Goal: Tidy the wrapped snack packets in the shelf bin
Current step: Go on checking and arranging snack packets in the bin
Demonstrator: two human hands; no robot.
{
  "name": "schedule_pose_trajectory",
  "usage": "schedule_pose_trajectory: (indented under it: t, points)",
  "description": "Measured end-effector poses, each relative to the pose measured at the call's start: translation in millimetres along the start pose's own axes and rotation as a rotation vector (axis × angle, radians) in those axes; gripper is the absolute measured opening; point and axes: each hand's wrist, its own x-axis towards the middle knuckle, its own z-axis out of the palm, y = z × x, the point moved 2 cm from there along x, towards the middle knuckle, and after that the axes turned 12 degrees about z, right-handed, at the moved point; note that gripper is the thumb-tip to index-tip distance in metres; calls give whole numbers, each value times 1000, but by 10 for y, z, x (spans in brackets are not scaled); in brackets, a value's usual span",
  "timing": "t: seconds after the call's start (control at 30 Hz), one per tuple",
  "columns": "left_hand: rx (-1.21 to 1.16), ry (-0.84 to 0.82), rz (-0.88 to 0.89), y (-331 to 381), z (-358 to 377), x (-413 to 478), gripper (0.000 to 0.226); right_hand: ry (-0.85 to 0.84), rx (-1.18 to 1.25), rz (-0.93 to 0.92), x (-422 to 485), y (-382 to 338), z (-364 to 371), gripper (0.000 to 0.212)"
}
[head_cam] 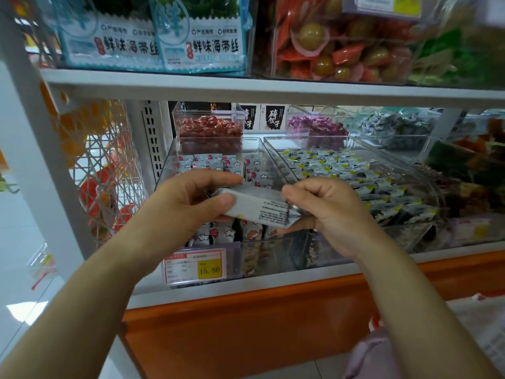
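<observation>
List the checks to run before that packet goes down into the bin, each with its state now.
1. Left hand grips the white packet at its left end: ok.
2. Right hand pinches the right end: ok.
3. Packet matches the cloud-print packets: cannot tell, only its text-printed side shows.
4. Packet hangs mostly over the left clear bin: ok.
5. Free slot beneath it: cannot tell, the hands hide that part of the bin.
</observation>
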Motion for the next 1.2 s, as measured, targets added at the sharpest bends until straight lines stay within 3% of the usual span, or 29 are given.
schedule_pose_trajectory:
  t: [0.13, 0.23, 0.33, 0.43, 0.5, 0.57, 0.63, 0.7, 0.77, 0.83, 0.9, 0.97, 1.2]
  points:
    - [-63, -4, -32, -45, -9, 8, 35, -27, 30, -2, 1, 9, -23, 17]
    - [-100, 15, -49, -92, 11, 21, 26, 8, 30, -20, 6, 29, -10, 21]
    - [-136, 137, -73, -141, 48, 52, 19, 50, 37, -61, 15, 49, 38, 33]
    - [-202, 281, -101, -145, 76, 85, 18, 37, -107, -144, -13, 51, 141, 38]
    - [-206, 289, -89, -116, 122, 94, 20, 86, -240, -255, -43, 32, 180, 34]
    - [-184, 262, -61, -97, 191, 101, 22, 158, -206, -281, -63, 12, 147, 31]
    - [12, 252, 19, -116, 221, 112, 26, 278, -39, -218, -58, -6, 10, 32]
    - [397, 163, 138, -146, 231, 115, 35, 393, 57, -182, -62, -38, -180, 39]
    - [686, -14, 248, -194, 269, 114, 36, 415, 6, -189, -88, -63, -313, 43]
    - [825, -169, 281, -272, 319, 112, 35, 375, -128, -196, -113, -58, -362, 30]
    - [900, -239, 253, -342, 342, 121, 34, 339, -280, -209, -133, -50, -357, 18]
    - [933, -248, 242, -387, 345, 131, 33, 324, -447, -237, -139, -55, -336, 20]
    - [780, -125, 238, -393, 376, 153, 10, 320, -776, -292, -125, -111, -248, 26]
